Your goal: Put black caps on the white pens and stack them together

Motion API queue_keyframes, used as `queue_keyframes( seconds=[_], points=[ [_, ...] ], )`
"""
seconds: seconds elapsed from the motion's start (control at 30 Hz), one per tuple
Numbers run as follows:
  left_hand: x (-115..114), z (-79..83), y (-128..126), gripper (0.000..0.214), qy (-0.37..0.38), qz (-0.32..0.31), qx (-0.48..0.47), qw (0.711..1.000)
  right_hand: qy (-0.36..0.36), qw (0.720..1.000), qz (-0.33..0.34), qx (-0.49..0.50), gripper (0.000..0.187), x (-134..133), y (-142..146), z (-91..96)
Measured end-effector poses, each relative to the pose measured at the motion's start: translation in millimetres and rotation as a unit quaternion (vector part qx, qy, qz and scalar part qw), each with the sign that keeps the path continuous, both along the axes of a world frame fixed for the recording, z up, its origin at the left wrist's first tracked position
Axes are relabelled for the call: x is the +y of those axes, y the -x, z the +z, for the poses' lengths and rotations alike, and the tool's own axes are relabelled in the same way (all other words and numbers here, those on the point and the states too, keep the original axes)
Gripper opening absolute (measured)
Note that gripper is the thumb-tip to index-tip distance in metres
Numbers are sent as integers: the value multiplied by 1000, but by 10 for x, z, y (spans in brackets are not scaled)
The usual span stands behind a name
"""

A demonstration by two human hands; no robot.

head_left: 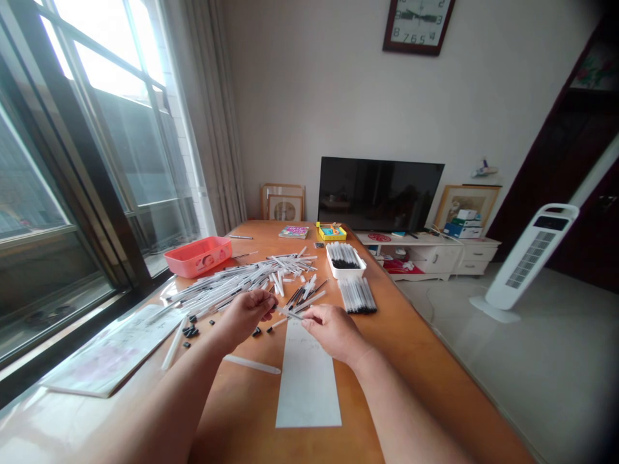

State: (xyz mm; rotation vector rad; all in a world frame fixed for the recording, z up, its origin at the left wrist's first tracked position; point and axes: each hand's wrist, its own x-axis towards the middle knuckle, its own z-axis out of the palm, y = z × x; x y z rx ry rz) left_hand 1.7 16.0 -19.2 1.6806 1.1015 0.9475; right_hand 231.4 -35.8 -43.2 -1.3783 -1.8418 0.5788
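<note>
A thin translucent pen (289, 313) spans the gap between my two hands above the top of a white paper strip (309, 386). My right hand (333, 328) pinches its near end between thumb and forefinger. At the other end, the fingers of my left hand (249, 314) are closed, with a small dark bit at their tips too small to name. Loose pens and clear tubes (242, 280) lie heaped beyond my left hand. Several small black caps (191, 330) are scattered left of my left forearm. A single clear barrel (252, 365) rests beside the paper.
A white box (360, 270) holds upright pens, with a row of pens (356, 295) lying in front. A red plastic basket (198, 256) stands by the window. Farther back are a yellow box (331, 232) and a booklet (293, 232). A paper pad (116, 354) lies left.
</note>
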Motion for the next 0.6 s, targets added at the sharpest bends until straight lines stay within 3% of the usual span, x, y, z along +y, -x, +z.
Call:
queue_keyframes(
  seconds=[0.13, 0.33, 0.6],
  points=[
    [-23, 16, -10, 35, -9, -13, 7, 1000, -12, 1000, 6, 26, 17, 21, -1, -27],
    [-45, 26, -69, 40, 12, -2, -61, 998, 28, 994, 22, 107, 22, 46, 30, -77],
    [-80, 32, -89, 47, 48, 40, -84, 995, 14, 992, 15, 128, 22, 28, 57, -29]
  ],
)
